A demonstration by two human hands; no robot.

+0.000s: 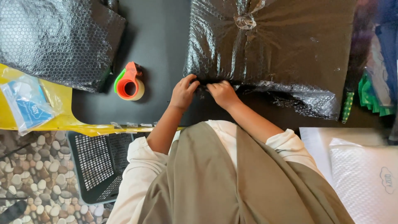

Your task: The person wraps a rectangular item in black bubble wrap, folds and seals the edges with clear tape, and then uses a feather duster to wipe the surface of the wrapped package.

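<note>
Two hands on one parcel: left hand (183,92) and right hand (222,93) both pinch the near edge of the large flat package wrapped in black bubble wrap (286,54), fingers curled shut on the wrap, hands just beside each other. Package lies on the black bench (159,45), right of centre, with a knot of clear film (245,20) bunched on top near its far edge.

Orange and green tape dispenser with a roll of tape (129,82) sits on the bench left of the hands, apart from them. A second black bubble-wrapped bundle (54,39) sits far left, overhanging a yellow plastic sheet (62,103). On that sheet: a clear bag holding a blue-and-white packet (25,103).

Below the bench edge, a black perforated plastic basket (99,161) stands on pebble-pattern floor (33,170); contents can't be made out. Lower right: a white padded mailer (365,178).
</note>
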